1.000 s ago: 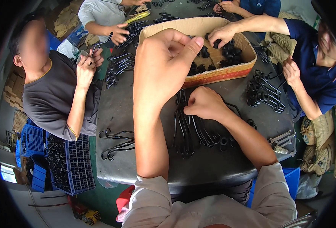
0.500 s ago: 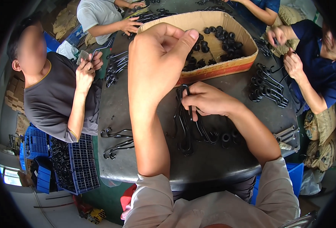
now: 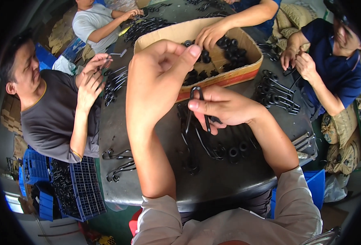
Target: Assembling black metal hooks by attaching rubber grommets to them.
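My left hand [image 3: 160, 73] is raised in front of the cardboard box, fingers curled and thumb pressed against them. Whatever it pinches, if anything, is hidden. Lower and to its right, my right hand [image 3: 231, 107] grips a black bent metal rod [image 3: 196, 92], its looped end standing up past the thumb. A small dark piece shows under the fingers of that hand, too covered to name. More black bent rods [image 3: 192, 157] lie below on the dark table. Beside them sit round black rubber rings [image 3: 233, 152].
The cardboard box [image 3: 246, 74] holds several black rubber pieces; a co-worker's hand [image 3: 213, 34] reaches into it. Other bent rods lie at the left [image 3: 121, 157] and in a pile at the right [image 3: 276, 94]. Co-workers sit left and right. Metal tools [image 3: 305, 145] lie at the right edge.
A co-worker's hand has come into the cardboard box from the far side. My right hand has raised the bent rod slightly off the other rods. My left hand keeps its pinched pose.
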`<state>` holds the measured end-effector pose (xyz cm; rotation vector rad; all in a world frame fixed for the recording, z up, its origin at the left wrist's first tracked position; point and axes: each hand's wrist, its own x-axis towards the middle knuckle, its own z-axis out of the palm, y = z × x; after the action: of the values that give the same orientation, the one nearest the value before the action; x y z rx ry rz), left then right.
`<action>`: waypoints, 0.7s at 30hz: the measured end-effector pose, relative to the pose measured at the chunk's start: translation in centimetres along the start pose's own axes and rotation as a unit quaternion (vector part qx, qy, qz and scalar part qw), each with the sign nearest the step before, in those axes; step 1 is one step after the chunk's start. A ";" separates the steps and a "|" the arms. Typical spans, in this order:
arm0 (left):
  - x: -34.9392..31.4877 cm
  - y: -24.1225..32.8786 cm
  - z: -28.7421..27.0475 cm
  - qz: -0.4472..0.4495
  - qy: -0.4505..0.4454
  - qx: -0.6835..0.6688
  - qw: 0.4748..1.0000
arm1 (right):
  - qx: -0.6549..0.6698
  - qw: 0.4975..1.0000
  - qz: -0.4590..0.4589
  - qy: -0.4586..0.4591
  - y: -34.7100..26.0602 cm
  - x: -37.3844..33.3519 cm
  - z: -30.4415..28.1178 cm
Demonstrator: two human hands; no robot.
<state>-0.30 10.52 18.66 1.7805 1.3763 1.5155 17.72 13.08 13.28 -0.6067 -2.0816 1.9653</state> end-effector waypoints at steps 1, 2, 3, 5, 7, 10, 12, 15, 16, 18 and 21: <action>0.0 0.0 0.1 -0.001 -0.007 0.004 1.000 | 0.025 0.998 -0.037 0.047 -0.5 -0.4 -0.5; 0.1 0.0 0.0 0.004 -0.011 0.001 1.000 | 0.050 0.991 -0.073 0.096 -0.9 -0.9 -0.8; 0.2 -0.2 0.0 0.008 -0.013 0.001 1.000 | 0.074 0.985 -0.109 0.116 -0.8 -1.2 -1.4; 0.2 0.0 0.5 -0.001 -0.009 -0.019 1.000 | 0.073 0.979 -0.131 0.136 -1.2 -2.1 -2.9; 0.1 0.7 0.5 -0.017 -0.041 -0.041 0.998 | 0.098 0.967 -0.149 0.183 -1.3 -2.9 -3.6; -0.4 0.3 0.3 -0.039 -0.162 -0.063 0.984 | 0.173 0.943 -0.158 0.237 -2.1 -3.8 -4.5; -0.7 0.7 0.9 -0.020 -0.246 0.023 0.969 | 0.179 0.935 -0.162 0.259 -2.5 -4.1 -4.6; -0.6 -1.0 3.4 -0.059 -0.299 -0.092 0.948 | 0.190 0.930 -0.185 0.252 -1.8 -3.6 -5.1; -0.7 -1.2 4.2 -0.048 -0.286 -0.110 0.951 | 0.195 0.927 -0.168 0.274 -1.8 -3.4 -4.9; -0.5 0.0 4.7 -0.071 -0.295 -0.112 0.946 | 0.194 0.930 -0.143 0.278 -1.7 -3.6 -5.3; -0.2 0.4 4.1 -0.083 -0.297 -0.119 0.944 | 0.269 0.923 -0.172 0.215 -1.5 -3.8 -5.9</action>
<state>3.64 11.27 17.54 1.7186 0.9630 0.8970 23.41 16.73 15.75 -0.4590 -1.2168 1.8629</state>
